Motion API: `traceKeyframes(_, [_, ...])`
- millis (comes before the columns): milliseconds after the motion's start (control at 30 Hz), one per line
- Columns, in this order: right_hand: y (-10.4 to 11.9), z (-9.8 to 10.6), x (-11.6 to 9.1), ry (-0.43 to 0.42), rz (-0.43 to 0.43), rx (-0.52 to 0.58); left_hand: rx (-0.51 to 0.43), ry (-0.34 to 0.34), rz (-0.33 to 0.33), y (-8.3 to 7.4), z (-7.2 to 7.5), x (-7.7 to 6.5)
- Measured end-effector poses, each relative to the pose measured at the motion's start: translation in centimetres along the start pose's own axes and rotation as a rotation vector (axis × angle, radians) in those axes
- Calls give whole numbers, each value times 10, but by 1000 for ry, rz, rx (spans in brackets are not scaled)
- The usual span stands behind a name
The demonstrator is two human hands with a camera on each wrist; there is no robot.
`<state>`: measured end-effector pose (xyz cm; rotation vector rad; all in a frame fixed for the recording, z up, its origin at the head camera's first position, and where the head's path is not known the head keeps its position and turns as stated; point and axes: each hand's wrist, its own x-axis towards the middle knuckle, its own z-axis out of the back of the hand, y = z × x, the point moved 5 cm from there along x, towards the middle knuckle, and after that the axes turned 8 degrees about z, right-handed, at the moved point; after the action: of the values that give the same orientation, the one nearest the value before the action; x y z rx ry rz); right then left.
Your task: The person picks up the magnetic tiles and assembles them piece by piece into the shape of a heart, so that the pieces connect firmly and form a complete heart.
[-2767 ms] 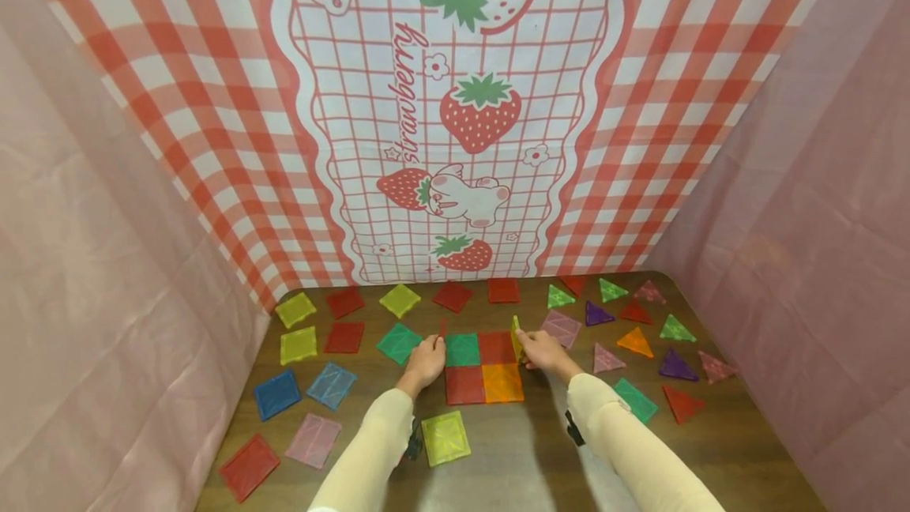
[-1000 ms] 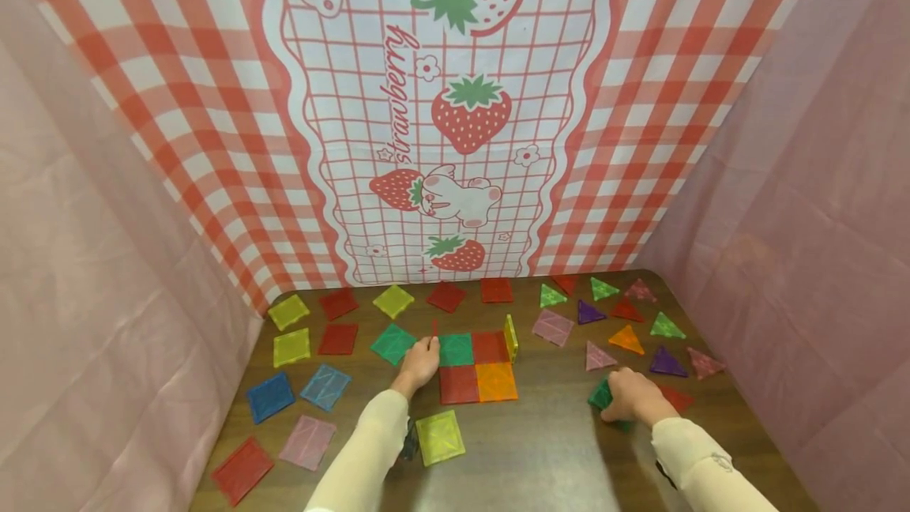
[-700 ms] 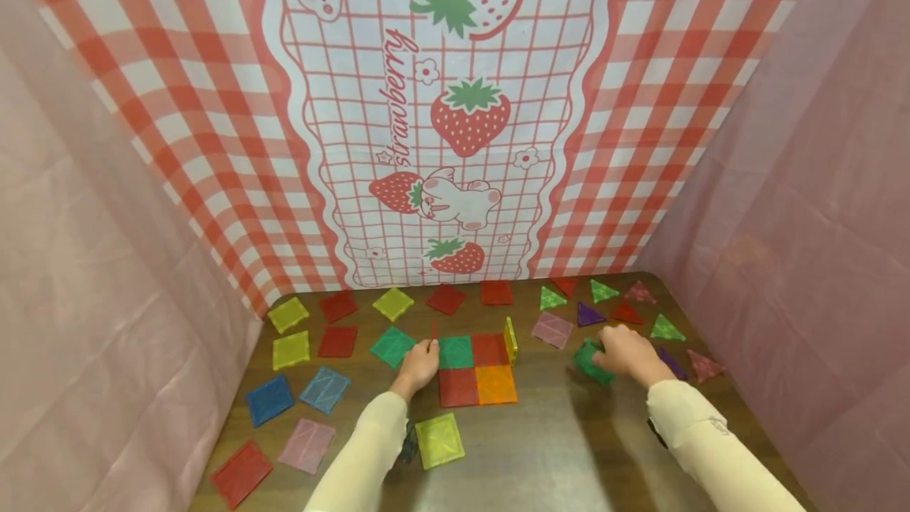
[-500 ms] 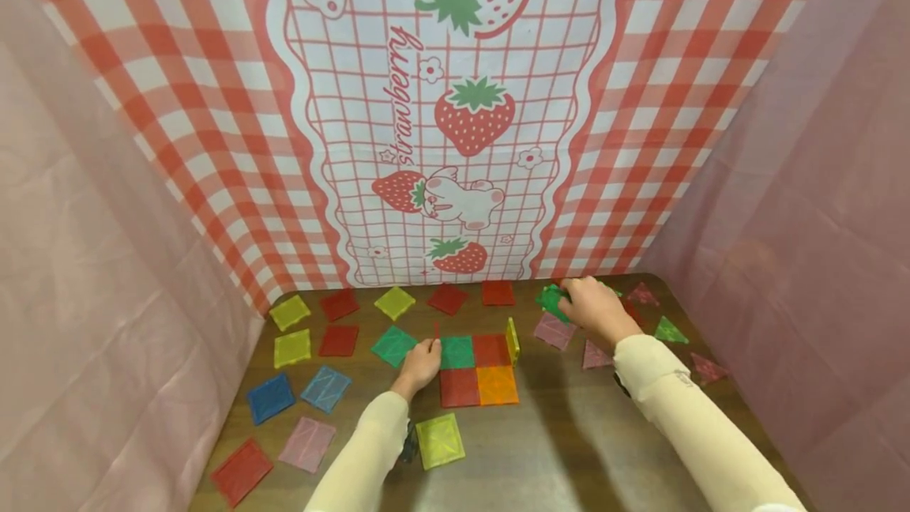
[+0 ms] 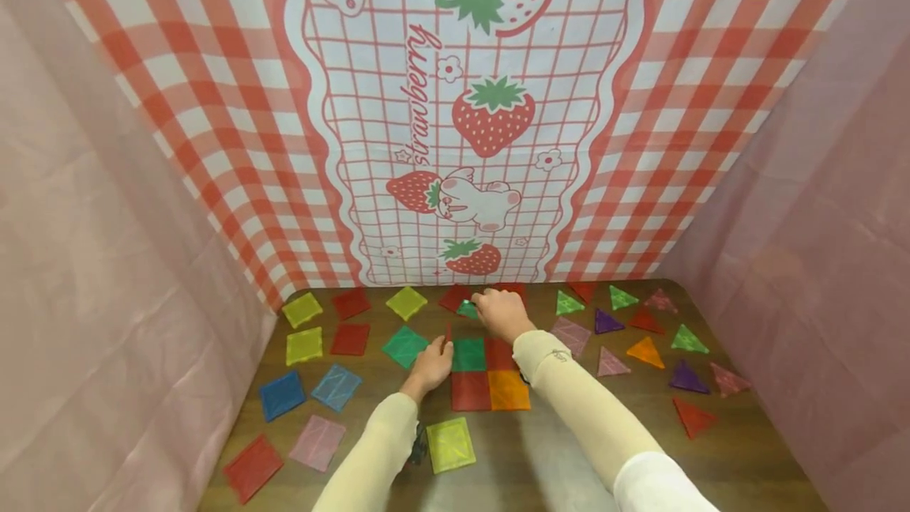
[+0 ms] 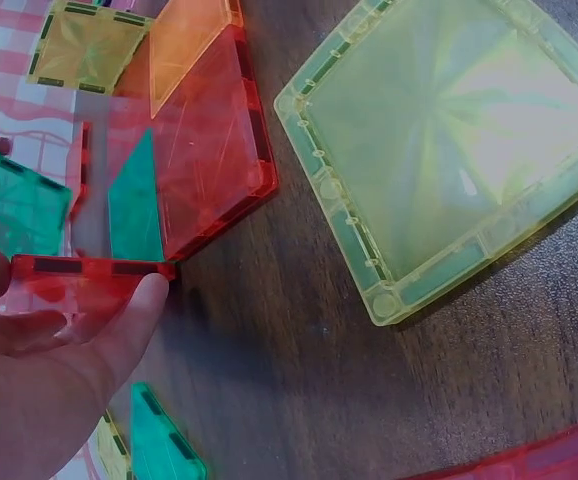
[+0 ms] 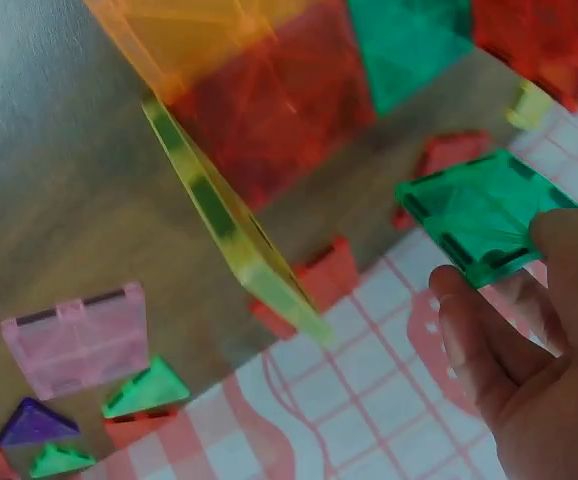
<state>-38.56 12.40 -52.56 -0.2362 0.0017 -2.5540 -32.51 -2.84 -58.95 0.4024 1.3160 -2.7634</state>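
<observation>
My left hand (image 5: 430, 366) pinches a red square magnetic tile (image 6: 94, 268), stood upright along the left edge of a flat two-by-two block. That block joins a green tile (image 5: 469, 355), a red tile (image 5: 471, 391), an orange tile (image 5: 509, 390) and a second red one, partly covered by my right arm. My right hand (image 5: 503, 314) holds a green square tile (image 7: 489, 210) between thumb and fingers, raised behind the block. A yellow tile (image 7: 219, 215) stands upright at the block's right edge in the right wrist view; my arm hides it in the head view.
A loose yellow square tile (image 5: 451, 446) lies in front of the block. Square tiles, such as a blue one (image 5: 282, 396), spread over the left of the wooden table; triangles, such as an orange one (image 5: 645, 352), lie right. A checked cloth (image 5: 490, 204) hangs behind.
My right hand let go of the upright yellow tile, picked up the green square from the right side and carried it left to behind the block. My left hand stays on the red tile.
</observation>
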Motion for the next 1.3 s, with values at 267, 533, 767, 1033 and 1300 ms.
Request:
traceKeyframes(267, [13, -30, -1, 22, -40, 12, -14, 10, -13, 0, 1, 0])
traceKeyframes(533, [17, -37, 2, 122, -13, 112, -20, 0, -13, 2, -2, 1])
traceKeyframes(767, [17, -34, 2, 91, 38, 151, -34, 3, 5, 3, 0, 2])
traceKeyframes(1033, [12, -39, 0, 97, 7, 234, -21, 2, 9, 3, 2, 2])
traceKeyframes(1300, [10, -34, -6, 125, -8, 267, -24, 11, 3, 6, -2, 4])
